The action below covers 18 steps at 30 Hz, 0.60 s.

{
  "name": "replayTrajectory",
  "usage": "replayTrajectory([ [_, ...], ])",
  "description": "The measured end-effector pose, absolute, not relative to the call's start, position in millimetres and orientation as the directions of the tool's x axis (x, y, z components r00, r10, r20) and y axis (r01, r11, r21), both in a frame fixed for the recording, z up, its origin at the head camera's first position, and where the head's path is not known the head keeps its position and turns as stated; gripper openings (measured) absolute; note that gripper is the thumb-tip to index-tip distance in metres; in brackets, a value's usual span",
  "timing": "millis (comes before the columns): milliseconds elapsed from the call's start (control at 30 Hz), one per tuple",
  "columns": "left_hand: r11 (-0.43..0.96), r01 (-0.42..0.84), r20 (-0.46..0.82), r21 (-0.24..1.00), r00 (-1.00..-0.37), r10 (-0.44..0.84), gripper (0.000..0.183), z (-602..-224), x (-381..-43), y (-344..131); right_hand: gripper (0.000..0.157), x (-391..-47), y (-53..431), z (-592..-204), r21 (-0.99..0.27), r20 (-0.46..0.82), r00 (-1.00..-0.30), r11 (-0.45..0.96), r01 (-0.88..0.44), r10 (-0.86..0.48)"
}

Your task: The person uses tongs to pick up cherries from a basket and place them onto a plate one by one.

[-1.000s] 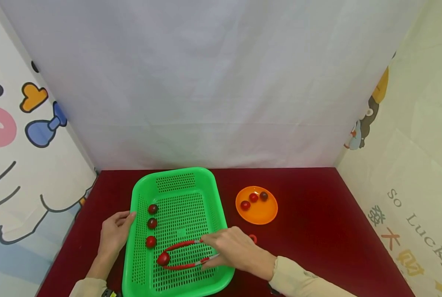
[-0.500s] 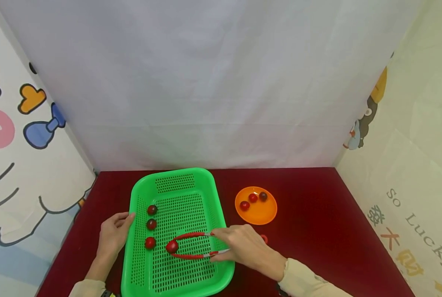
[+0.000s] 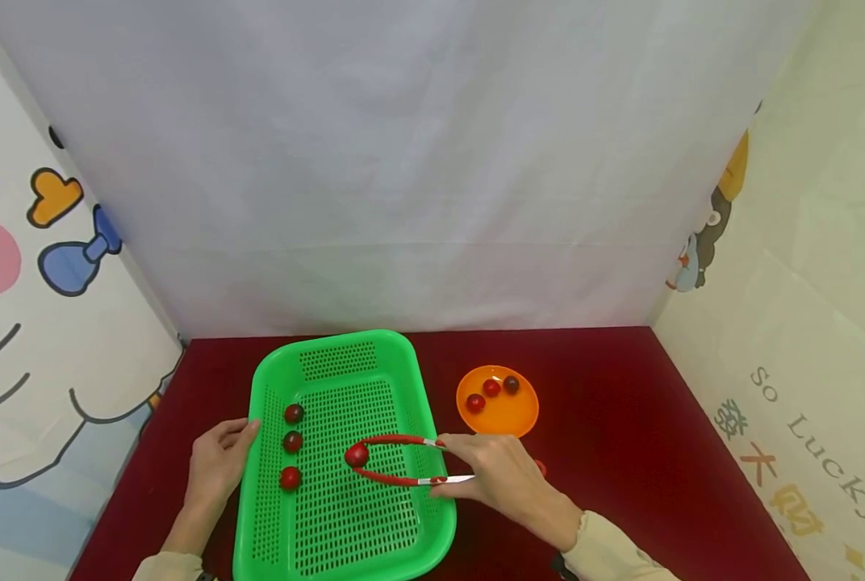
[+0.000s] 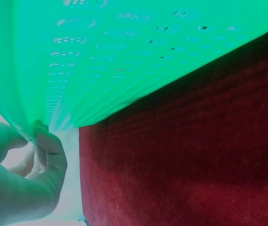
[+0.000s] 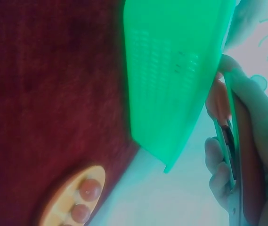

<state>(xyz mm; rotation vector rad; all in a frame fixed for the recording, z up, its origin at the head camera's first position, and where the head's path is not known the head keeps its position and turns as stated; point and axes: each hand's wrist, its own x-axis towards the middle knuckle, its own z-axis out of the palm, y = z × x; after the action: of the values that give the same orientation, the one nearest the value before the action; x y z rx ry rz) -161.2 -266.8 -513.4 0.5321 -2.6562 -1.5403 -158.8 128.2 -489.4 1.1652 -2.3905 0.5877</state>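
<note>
My left hand (image 3: 216, 464) pinches the left rim of a green perforated plastic basket (image 3: 356, 528) between thumb and fingers. The left wrist view has the thumb and curled fingers (image 4: 53, 155) meeting at the rim. My right hand (image 3: 508, 478) grips a pair of red-and-silver tongs (image 3: 398, 440) over the basket's right side. A red cherry tomato (image 3: 356, 455) sits between the tong tips, over the basket floor. Three more cherry tomatoes, among them a red one (image 3: 290, 478) and a darker one (image 3: 294, 413), lie in a row along the basket's left side.
An orange plate (image 3: 508, 421) holding three cherry tomatoes (image 3: 491, 388) stands right of the basket. A dark red cloth (image 3: 607, 452) covers the table. White curtain (image 3: 432, 177) hangs behind, with printed panels at both sides.
My right hand and the tongs have moved right and away from me, carrying the tomato up from the basket's near part toward its middle. My left hand keeps its hold on the rim.
</note>
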Motion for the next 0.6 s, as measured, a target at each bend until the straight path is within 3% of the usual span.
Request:
replayTrajectory([
  [600, 0.447, -0.279, -0.150, 0.850, -0.942, -0.301, 0.057, -514.3, -161.0, -267.0, 0.058, -158.1, 157.1, -491.2, -0.246, 0.666, -0.576, 0.588, -0.770, -0.475],
])
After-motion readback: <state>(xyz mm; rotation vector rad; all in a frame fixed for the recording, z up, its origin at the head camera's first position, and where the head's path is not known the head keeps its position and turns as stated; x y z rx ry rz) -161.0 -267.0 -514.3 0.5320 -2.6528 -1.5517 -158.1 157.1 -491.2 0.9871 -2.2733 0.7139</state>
